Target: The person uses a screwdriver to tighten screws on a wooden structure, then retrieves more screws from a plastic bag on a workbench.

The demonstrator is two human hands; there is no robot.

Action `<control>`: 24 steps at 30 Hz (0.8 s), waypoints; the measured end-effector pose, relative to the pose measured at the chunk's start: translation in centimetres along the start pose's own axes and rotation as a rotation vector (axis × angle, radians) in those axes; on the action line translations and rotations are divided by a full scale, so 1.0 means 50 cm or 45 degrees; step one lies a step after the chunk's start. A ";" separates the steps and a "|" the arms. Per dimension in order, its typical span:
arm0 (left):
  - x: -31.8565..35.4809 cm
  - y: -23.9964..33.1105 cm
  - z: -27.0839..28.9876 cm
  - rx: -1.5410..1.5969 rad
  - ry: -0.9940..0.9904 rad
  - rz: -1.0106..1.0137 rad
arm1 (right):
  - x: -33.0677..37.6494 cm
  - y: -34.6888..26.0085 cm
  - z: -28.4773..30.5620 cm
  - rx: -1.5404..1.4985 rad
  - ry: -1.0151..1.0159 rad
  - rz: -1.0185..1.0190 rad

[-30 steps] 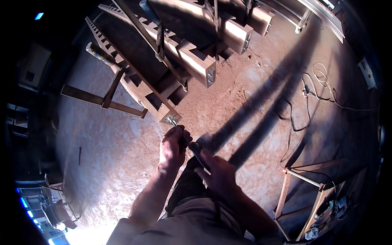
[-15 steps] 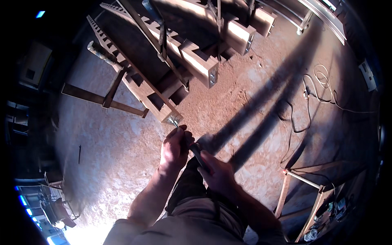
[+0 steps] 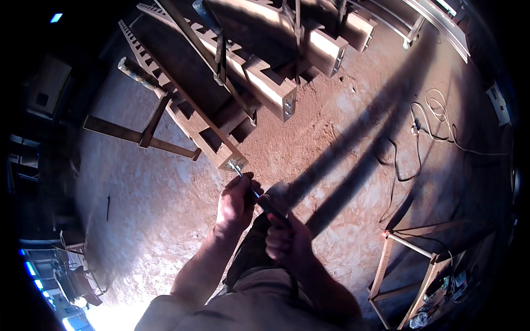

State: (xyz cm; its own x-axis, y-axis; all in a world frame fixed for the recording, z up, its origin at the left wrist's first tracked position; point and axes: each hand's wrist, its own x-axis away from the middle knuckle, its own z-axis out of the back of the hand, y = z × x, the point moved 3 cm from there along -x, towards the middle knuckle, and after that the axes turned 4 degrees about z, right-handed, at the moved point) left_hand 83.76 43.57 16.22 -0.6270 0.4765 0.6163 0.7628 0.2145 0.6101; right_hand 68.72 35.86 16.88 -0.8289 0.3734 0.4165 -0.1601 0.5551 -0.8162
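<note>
Both hands are clamped on one long slim metal tool (image 3: 249,185): left hand (image 3: 236,203) near its tip by the pale wooden beam's end (image 3: 229,157), right hand (image 3: 284,238) on the dark handle

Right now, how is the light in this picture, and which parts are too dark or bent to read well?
Head view: hard sunlight falls on the reddish sandy floor, and two long dark shadows cross it; glare burns out the lower left corner; the rim is black; the long pale wooden beams curve from the fisheye lens; the left hand is lit, while the right hand on the slim dark-handled tool sits partly in shade.
</note>
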 end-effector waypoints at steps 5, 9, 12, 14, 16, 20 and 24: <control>-0.011 -0.011 0.024 -0.007 0.020 -0.045 | 0.011 -0.017 -0.006 0.900 0.149 0.400; -0.003 -0.001 0.005 0.018 0.083 -0.035 | 0.004 0.001 -0.016 -0.425 -0.072 -0.313; 0.000 0.000 0.007 -0.036 0.064 -0.024 | 0.012 0.033 -0.036 -1.112 -0.257 -0.523; -0.005 0.001 0.016 -0.040 0.031 -0.033 | 0.017 0.059 -0.054 -1.475 -0.398 -0.546; -0.001 -0.003 0.016 -0.012 0.070 -0.035 | 0.002 0.045 -0.011 -0.446 -0.064 -0.319; 0.006 -0.005 0.009 -0.004 0.051 -0.044 | -0.008 0.029 -0.009 -0.551 -0.203 -0.257; -0.002 0.002 0.022 -0.064 -0.028 -0.039 | 0.011 0.061 -0.052 -1.585 -0.380 -0.497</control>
State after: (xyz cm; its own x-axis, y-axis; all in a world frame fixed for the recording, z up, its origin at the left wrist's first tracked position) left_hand 84.08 44.48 15.68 -0.6461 0.4890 0.5860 0.7337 0.1863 0.6534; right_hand 69.15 39.69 15.64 -0.9512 -0.0507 0.3043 0.0479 0.9502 0.3080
